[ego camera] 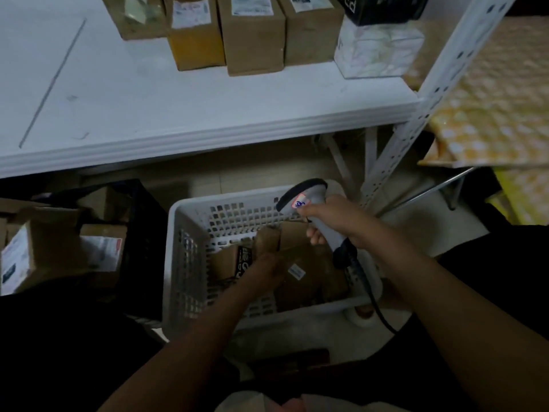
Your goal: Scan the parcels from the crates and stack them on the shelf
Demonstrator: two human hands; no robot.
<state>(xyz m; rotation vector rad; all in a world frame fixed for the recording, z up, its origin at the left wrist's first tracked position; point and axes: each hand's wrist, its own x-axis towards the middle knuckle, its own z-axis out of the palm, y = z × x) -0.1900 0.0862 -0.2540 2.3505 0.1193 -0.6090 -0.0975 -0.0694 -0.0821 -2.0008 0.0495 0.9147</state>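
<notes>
You are in a parcel storeroom: labelled brown cardboard parcels (252,37) line a white metal shelf (184,114); a white perforated plastic crate (190,263) holds more.

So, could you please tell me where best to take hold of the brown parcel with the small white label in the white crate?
Grip the brown parcel by its upper edge, coming from above: the white crate walls and neighbouring boxes block its sides.

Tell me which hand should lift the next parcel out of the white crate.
Left. The left hand is already down on a brown cardboard parcel inside the white plastic crate, while the right hand grips the grey handheld scanner.
</notes>
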